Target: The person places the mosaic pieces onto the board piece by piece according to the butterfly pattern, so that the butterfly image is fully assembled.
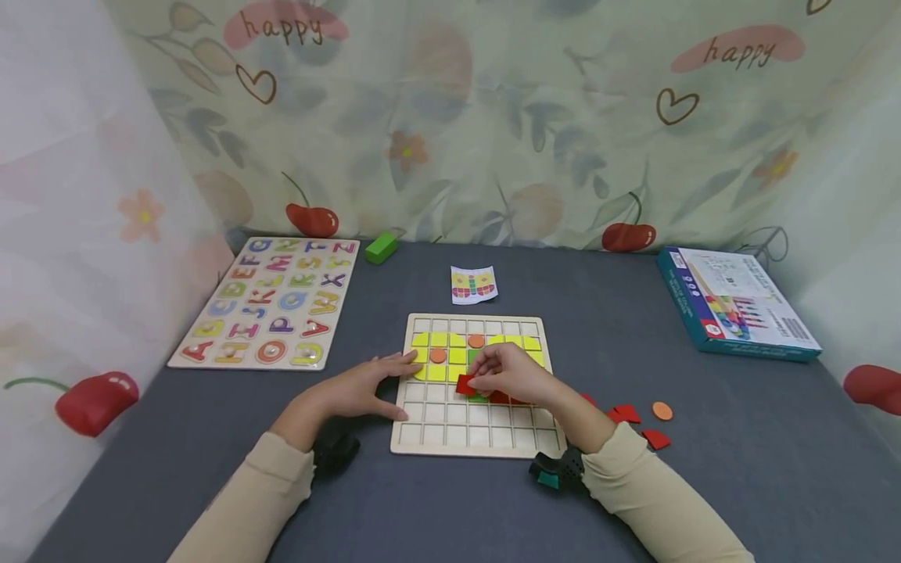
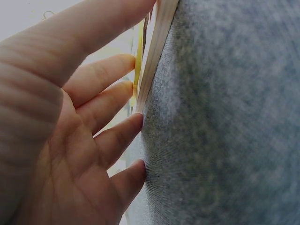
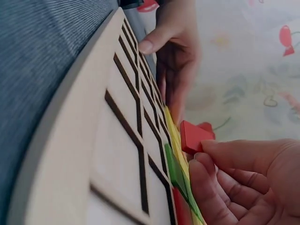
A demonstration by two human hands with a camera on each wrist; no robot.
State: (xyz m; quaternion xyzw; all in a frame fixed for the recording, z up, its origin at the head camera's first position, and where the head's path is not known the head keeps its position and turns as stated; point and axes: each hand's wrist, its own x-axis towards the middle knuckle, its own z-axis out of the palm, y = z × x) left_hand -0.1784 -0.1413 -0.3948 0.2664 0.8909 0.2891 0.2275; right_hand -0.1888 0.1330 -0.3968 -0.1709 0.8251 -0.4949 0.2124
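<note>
A wooden grid board (image 1: 479, 438) lies on the dark cloth, its upper rows filled with yellow tiles (image 1: 439, 339), orange discs (image 1: 438, 356) and some green tiles (image 1: 478, 399). Between thumb and fingers my right hand (image 1: 512, 371) pinches a red tile (image 3: 197, 137), just over the board's middle. Red pieces (image 1: 507, 399) show on the board under that hand, partly hidden by it. My left hand (image 1: 355, 389) rests at the board's left edge with fingers spread. In the left wrist view its fingertips touch the yellow tiles, the board's side and the cloth.
Behind the board lies a small pattern card (image 1: 474, 285). An alphabet puzzle board (image 1: 260, 313) and a green block (image 1: 381, 248) are at the back left, a flat box (image 1: 739, 305) at the right. Loose red pieces (image 1: 626, 413) and an orange disc (image 1: 662, 410) lie beside my right forearm.
</note>
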